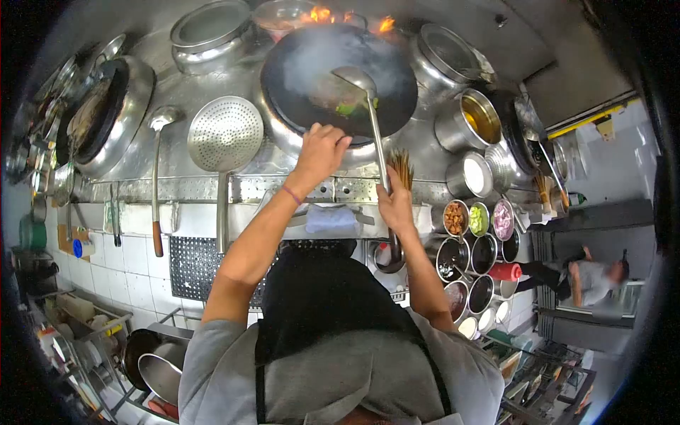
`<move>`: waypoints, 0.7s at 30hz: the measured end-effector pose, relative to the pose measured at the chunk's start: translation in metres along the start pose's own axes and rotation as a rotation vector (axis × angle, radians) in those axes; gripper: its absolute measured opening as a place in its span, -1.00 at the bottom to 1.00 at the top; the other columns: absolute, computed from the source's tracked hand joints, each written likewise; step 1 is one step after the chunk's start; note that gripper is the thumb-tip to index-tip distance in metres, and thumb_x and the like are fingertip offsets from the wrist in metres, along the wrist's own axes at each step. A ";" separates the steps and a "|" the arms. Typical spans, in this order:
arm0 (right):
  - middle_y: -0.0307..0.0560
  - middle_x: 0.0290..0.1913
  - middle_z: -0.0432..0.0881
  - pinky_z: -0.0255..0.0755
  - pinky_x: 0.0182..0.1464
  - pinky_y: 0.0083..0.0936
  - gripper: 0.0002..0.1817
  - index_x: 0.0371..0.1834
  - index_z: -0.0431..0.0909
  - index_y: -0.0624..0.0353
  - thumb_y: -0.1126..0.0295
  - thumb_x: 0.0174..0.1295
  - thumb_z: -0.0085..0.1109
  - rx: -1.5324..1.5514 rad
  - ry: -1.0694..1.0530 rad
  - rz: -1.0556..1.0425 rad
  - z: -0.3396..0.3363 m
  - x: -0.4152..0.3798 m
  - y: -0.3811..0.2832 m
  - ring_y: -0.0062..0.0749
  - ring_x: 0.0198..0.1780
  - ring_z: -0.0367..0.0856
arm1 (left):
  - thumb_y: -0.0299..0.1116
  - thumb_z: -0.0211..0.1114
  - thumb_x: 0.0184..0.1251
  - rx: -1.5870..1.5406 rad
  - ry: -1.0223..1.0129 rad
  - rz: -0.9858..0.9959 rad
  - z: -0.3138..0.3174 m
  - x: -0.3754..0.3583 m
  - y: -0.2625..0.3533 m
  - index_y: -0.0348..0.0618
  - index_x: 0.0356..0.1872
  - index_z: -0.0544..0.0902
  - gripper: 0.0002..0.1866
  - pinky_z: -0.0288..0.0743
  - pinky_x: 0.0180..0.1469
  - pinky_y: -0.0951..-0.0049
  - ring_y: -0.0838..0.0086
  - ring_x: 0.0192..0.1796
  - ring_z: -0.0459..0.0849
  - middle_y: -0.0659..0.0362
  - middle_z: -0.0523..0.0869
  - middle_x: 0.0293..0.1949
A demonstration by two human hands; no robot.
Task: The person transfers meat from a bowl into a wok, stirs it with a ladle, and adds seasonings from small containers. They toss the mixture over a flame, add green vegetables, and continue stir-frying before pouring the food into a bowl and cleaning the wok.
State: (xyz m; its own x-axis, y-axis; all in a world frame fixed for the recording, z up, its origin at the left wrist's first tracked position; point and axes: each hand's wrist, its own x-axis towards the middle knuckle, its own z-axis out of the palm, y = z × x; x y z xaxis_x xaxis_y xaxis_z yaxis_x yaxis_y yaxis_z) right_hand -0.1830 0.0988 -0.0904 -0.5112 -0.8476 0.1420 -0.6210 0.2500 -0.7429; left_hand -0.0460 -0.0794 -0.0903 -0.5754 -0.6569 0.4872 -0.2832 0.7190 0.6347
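My right hand [395, 205] is wrapped around the long handle of a ladle [356, 78]. The ladle's bowl is inside a black wok [297, 106], over a little food [347, 106] with green pieces. Smoke rises from the wok and blurs part of what is in it. My left hand [322, 150] is at the wok's near rim with its fingers curled in; whether it grips the rim or holds something small is hidden. Beside my right hand stands a bamboo wok brush [401, 168].
Flames [322, 14] burn behind the wok. On the left lie a perforated skimmer [225, 134] and another ladle [157, 177]. To the right are a pot of yellow liquid [471, 120], a pot of white contents [476, 176] and several ingredient containers [479, 219]. Another person [591, 280] is at far right.
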 end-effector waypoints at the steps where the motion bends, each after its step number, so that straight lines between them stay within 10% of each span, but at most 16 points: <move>1: 0.40 -0.04 0.60 0.51 -0.11 -0.27 -0.50 0.27 0.36 0.37 0.52 0.23 0.10 0.077 0.004 0.063 -0.003 0.000 -0.002 0.02 -0.12 0.69 | -0.40 0.32 0.19 0.018 0.084 0.071 -0.007 -0.004 0.002 -0.28 -0.13 0.64 -0.75 0.38 0.02 0.16 0.04 -0.07 0.55 -0.06 0.65 -0.12; 4: 0.43 -0.01 0.59 0.51 -0.14 -0.35 -0.47 0.32 0.33 0.34 0.50 0.26 0.11 -0.024 0.275 -0.030 -0.036 0.007 0.005 -0.06 -0.13 0.70 | -0.41 0.34 0.18 0.130 0.115 -0.007 -0.037 -0.035 0.008 -0.22 0.27 0.43 -0.41 0.15 0.37 0.05 -0.06 0.35 0.34 -0.19 0.39 0.31; 9: 0.22 -0.34 0.67 0.49 -0.32 -0.32 -0.50 0.27 0.35 0.40 0.47 0.26 0.10 -0.289 0.486 0.069 -0.130 0.045 0.065 -0.21 -0.39 0.66 | -0.17 0.54 -0.06 0.184 -0.085 -0.662 -0.074 -0.159 -0.027 -0.47 0.31 0.24 -0.04 0.13 0.36 -0.01 -0.25 0.28 0.29 -0.39 0.34 0.22; 12: -0.25 -0.61 0.40 0.16 -0.76 -0.57 -0.59 0.18 0.41 0.38 0.47 0.27 0.08 0.200 0.342 0.433 -0.169 0.059 0.057 -0.62 -0.76 0.28 | -0.25 0.56 -0.11 0.139 -0.120 -0.718 -0.067 -0.196 -0.039 -0.50 0.28 0.24 -0.06 0.25 0.27 0.02 -0.23 0.20 0.35 -0.36 0.39 0.13; 16: -0.21 -0.60 0.45 0.23 -0.70 -0.54 -0.52 0.20 0.43 0.38 0.43 0.20 0.14 0.218 0.219 0.576 -0.192 0.063 0.075 -0.57 -0.71 0.38 | -0.31 0.59 -0.19 0.124 -0.199 -0.751 -0.057 -0.193 -0.042 -0.50 0.21 0.29 -0.09 0.33 0.22 0.05 -0.20 0.16 0.38 -0.33 0.40 0.11; 21: 0.34 -0.25 0.66 0.53 -0.13 -0.24 -0.46 0.24 0.41 0.42 0.48 0.14 0.16 -0.606 0.458 0.009 -0.155 0.035 0.071 -0.16 -0.24 0.70 | -0.30 0.59 -0.23 0.237 -0.263 -0.782 -0.052 -0.182 -0.045 -0.48 0.12 0.37 -0.16 0.38 0.17 0.03 -0.19 0.14 0.41 -0.32 0.40 0.10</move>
State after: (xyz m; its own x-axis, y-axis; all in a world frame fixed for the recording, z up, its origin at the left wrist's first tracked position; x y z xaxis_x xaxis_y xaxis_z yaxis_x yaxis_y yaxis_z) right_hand -0.3369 0.1593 -0.0368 -0.6313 -0.5982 0.4936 -0.7657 0.5817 -0.2744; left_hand 0.1112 -0.0042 -0.1766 -0.2990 -0.9304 -0.2119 -0.8086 0.1292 0.5740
